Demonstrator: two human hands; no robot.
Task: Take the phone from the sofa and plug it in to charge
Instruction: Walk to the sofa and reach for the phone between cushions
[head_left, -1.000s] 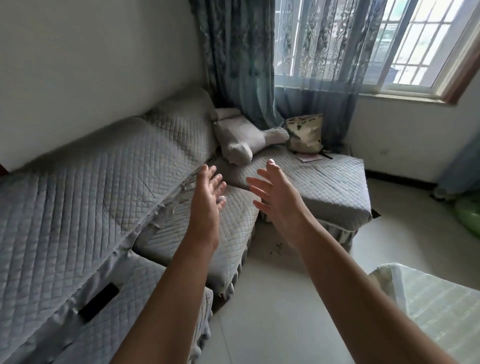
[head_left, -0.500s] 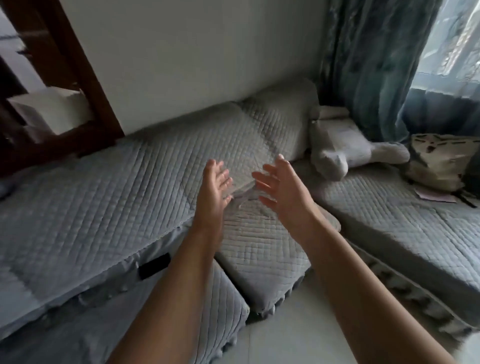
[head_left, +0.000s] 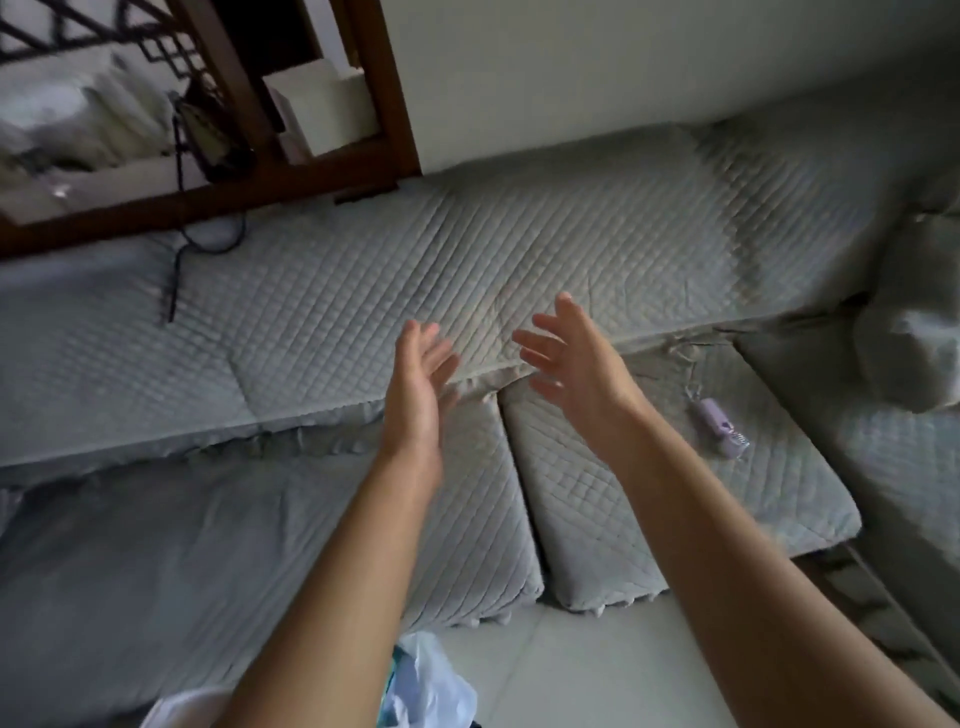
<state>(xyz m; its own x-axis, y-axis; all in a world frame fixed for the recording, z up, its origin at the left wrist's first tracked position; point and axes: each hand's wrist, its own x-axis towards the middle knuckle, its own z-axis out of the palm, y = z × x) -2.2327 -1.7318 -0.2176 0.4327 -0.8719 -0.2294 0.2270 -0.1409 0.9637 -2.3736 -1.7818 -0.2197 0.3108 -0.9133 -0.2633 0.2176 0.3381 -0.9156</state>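
I am looking down on a grey quilted sofa (head_left: 545, 270). My left hand (head_left: 415, 395) and my right hand (head_left: 571, 358) hover side by side over the seam between its backrest and seat cushions, fingers spread, palms facing each other, holding nothing. No phone shows in this view. A black cable (head_left: 175, 280) hangs from the wooden frame (head_left: 291, 176) at the upper left, and its end lies on the sofa's backrest.
A small purple device (head_left: 719, 427) lies on the right seat cushion (head_left: 675, 499). A grey plush toy (head_left: 909, 353) sits at the right edge. A plastic bag (head_left: 426, 686) is on the pale floor between my forearms. A white box (head_left: 332, 109) stands behind the frame.
My view has swung left along the sofa and tipped down. The window and curtain have left the view, and so has the dark phone seen earlier in the sofa's seam. Both hands stay empty.
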